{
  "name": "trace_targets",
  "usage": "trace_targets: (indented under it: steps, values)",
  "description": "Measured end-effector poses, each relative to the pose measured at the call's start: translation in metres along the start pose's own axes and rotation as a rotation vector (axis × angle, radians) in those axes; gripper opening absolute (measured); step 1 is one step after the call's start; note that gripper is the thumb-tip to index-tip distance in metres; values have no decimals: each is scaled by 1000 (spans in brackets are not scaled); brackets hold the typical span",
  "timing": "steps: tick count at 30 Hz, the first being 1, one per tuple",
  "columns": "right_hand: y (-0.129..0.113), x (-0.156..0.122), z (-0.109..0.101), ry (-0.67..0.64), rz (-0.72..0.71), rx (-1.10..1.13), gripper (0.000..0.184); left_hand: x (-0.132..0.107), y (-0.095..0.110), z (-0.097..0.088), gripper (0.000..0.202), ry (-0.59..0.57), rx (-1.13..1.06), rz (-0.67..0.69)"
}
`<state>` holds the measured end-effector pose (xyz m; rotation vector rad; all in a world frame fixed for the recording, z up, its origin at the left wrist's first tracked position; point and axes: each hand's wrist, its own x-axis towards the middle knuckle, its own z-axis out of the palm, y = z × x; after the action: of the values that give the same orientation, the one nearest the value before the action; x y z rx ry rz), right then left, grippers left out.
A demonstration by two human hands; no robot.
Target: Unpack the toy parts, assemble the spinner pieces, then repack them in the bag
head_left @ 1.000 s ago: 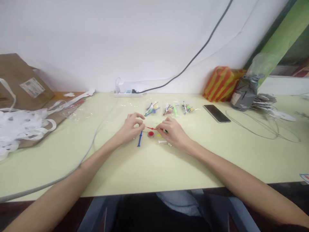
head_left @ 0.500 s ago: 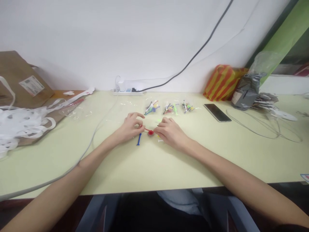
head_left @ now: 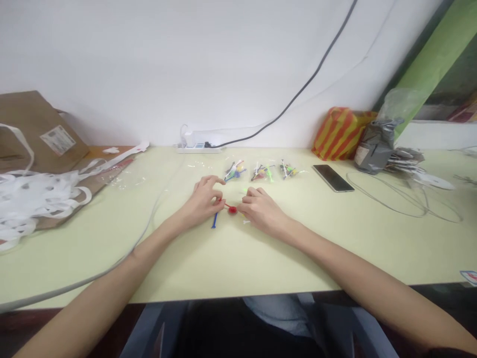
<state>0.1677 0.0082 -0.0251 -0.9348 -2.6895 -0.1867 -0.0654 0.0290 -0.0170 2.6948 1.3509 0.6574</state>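
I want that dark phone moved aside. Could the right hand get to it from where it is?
Probably yes: the right hand sits left of the flat black phone, with only bare table between them.

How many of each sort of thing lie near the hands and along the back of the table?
Small clear bags of coloured pieces: 3
Loose red piece between the hands: 1
Loose blue stick: 1
Phone: 1
Power strip: 1
Total: 7
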Motion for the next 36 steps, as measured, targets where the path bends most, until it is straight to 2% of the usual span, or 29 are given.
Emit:
trace_targets:
  steps: [6, 12, 14, 19, 21, 24, 26, 29, 31, 33, 36]
  values:
    - [5, -1, 4, 98, -26, -20, 19, -1, 3, -7, 31, 76, 4, 119]
    - [4, -2, 7, 162, -45, -59, 18, 0, 6, -3, 31, 130, -34, 147]
    - [5, -2, 3, 193, -39, -49, 20, 1, 9, -7, 32, 149, -69, 135]
    - [3, 0, -17, 361, 107, 32, 30, 3, 21, -28, 29, 340, -175, -3]
    - [3, -1, -23, 374, 135, 69, 31, 3, 24, -32, 31, 361, -178, -30]
    - [13, -4, -23, 364, 131, 112, 31, 2, 20, -25, 35, 318, -135, -22]
    - [29, -8, -22, 407, 179, 150, 31, 3, 12, -18, 35, 269, -92, -5]
    - [63, -15, -19, 538, 354, 255, 26, 4, -1, -11, 32, 212, -45, 16]
    - [84, -18, -13, 579, 500, 377, 22, 5, -8, -11, 29, 192, -34, 26]
    - [101, -20, -4, 556, 624, 522, 19, 4, -13, -15, 26, 137, -52, 26]
    - [112, -21, 11, 472, 731, 668, 17, -1, -18, -28, 24, -20, -73, -89]
